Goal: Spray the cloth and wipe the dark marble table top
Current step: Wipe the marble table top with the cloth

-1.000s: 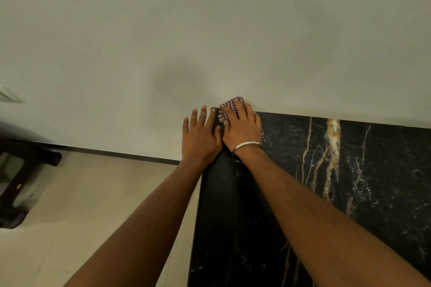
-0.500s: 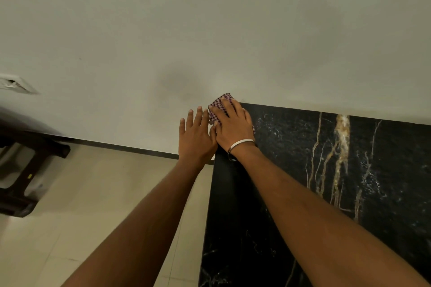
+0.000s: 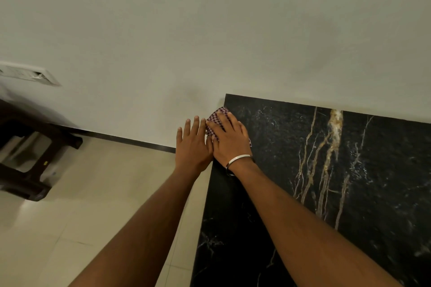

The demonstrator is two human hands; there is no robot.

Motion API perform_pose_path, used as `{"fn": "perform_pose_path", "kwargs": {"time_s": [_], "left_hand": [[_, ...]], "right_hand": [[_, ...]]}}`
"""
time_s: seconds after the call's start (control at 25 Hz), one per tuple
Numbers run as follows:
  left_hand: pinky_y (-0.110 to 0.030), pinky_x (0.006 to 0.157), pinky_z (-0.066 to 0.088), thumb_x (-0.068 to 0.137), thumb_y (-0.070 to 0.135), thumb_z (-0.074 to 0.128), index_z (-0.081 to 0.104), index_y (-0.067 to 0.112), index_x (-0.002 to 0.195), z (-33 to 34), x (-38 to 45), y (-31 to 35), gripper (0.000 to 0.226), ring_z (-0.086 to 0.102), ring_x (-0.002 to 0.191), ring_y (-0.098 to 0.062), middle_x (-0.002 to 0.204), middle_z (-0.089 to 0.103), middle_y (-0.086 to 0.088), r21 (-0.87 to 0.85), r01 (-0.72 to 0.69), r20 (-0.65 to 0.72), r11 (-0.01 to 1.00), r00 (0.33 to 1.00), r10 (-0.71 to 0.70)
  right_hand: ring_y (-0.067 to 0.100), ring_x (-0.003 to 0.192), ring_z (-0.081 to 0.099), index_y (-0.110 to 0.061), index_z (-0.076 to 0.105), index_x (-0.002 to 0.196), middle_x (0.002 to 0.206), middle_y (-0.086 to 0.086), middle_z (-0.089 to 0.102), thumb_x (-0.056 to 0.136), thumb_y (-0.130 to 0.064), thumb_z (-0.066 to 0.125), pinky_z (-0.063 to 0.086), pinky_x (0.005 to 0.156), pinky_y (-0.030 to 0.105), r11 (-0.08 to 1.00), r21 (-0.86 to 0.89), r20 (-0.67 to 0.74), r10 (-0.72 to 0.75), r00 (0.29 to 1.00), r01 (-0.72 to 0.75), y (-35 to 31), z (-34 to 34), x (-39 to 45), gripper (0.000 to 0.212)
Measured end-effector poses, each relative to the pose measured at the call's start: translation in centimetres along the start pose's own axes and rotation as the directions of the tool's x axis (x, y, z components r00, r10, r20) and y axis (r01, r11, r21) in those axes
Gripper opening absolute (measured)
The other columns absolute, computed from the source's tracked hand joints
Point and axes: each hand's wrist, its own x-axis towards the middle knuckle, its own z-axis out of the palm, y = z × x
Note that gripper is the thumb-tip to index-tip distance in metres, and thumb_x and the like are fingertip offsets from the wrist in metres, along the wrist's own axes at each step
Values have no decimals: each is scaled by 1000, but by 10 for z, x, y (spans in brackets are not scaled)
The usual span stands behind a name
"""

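The dark marble table top (image 3: pixel 303 170), black with gold and white veins, fills the right side and meets the wall at its far edge. A small red-and-white checked cloth (image 3: pixel 215 119) lies at the table's left edge near the far corner. My right hand (image 3: pixel 229 138), with a metal bangle on the wrist, presses flat on the cloth. My left hand (image 3: pixel 192 144) is flat with fingers apart, just off the table's left edge, touching the right hand's side. No spray bottle is in view.
A plain pale wall (image 3: pixel 210 30) rises behind the table. Beige floor tiles (image 3: pixel 93 193) lie to the left, below the table edge. A dark wooden stool or bench (image 3: pixel 30 147) stands at far left. A white switch plate (image 3: pixel 30 74) is on the wall.
Both hands and the cloth have slid back from the far corner along the table's left edge. The view has shifted left, showing more floor and the dark furniture.
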Motion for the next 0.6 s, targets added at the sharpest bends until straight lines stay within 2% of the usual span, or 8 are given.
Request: {"fn": "perform_pose_path", "kwargs": {"time_s": [0.6], "left_hand": [[-44, 121, 3, 102, 46, 23, 10, 22, 154, 14, -175, 1, 59, -1, 150, -25, 163, 4, -5, -23, 121, -24, 992, 992, -121]], "right_hand": [[23, 148, 4, -30, 33, 146, 160, -1, 16, 99, -36, 36, 6, 119, 44, 985, 107, 18, -139, 990, 137, -43, 0, -160, 47]]}}
